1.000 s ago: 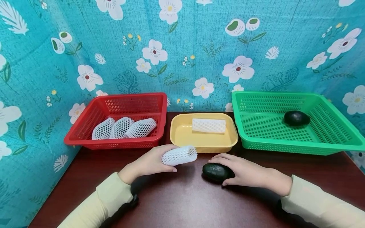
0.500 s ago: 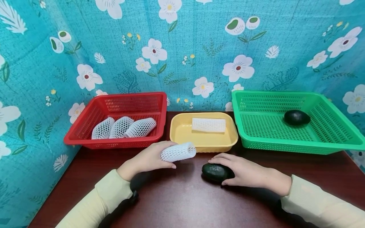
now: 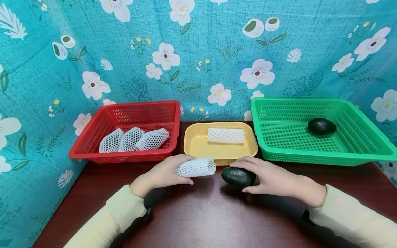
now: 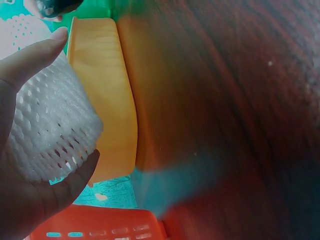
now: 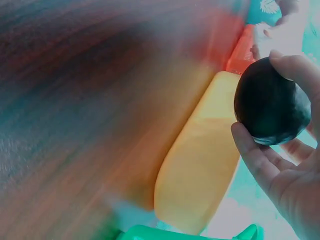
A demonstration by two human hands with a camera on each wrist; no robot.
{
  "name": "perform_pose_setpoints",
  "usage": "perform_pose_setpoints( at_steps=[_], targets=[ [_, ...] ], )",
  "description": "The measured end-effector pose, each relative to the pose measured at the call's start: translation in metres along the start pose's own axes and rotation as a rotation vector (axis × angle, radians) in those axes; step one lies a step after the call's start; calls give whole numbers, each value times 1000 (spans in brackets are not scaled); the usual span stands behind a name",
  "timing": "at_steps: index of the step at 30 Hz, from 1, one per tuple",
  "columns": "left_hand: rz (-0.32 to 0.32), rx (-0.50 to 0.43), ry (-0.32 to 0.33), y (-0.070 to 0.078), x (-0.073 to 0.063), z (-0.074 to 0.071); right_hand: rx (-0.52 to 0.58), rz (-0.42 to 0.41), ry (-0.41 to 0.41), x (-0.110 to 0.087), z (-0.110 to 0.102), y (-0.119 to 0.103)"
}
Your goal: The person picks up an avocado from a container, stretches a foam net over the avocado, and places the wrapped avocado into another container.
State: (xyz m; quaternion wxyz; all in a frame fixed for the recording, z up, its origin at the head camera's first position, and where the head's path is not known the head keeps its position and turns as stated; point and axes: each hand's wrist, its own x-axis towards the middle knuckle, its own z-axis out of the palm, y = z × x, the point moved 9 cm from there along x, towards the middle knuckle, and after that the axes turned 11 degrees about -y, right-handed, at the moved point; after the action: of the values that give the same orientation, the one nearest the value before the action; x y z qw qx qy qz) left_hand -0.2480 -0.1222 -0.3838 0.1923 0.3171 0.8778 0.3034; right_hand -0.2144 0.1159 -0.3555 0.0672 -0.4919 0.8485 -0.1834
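In the head view my left hand (image 3: 169, 172) grips a white foam net sleeve (image 3: 198, 167), whose round mouth faces right. The left wrist view shows the thumb and fingers curled about the netting (image 4: 55, 115). Across from that mouth, my right hand (image 3: 273, 175) holds a dark green avocado (image 3: 238, 176) just above the table, a shadow beneath it. Thumb and fingertips pinch the avocado (image 5: 270, 102) from both sides in the right wrist view. A short gap separates the fruit from the sleeve.
A yellow tray (image 3: 198, 151) behind the hands holds one flat foam net sleeve (image 3: 226, 135). At left, a red basket (image 3: 139, 158) contains several net-wrapped pieces (image 3: 131, 139). The green basket (image 3: 297, 155) at right has another avocado (image 3: 322, 126). A flowered cloth (image 3: 198, 51) hangs behind.
My right hand has lifted the avocado off the table and moved it slightly back. My left hand, with the foam net sleeve, has barely shifted.
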Motion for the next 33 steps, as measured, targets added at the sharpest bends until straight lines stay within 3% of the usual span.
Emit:
perform_pose_setpoints(
  at_steps=[13,20,25,33],
  targets=[
    [45,-1,-18,9,7,6,-33,-11,60,-1,-15,-6],
    [82,26,25,19,10,7,-22,-19,66,4,-22,-11],
    [84,-6,71,23,13,4,-20,-26,86,9,-28,-15],
    [63,-41,97,28,15,2,53,59,101,13,-29,-11]
  ],
)
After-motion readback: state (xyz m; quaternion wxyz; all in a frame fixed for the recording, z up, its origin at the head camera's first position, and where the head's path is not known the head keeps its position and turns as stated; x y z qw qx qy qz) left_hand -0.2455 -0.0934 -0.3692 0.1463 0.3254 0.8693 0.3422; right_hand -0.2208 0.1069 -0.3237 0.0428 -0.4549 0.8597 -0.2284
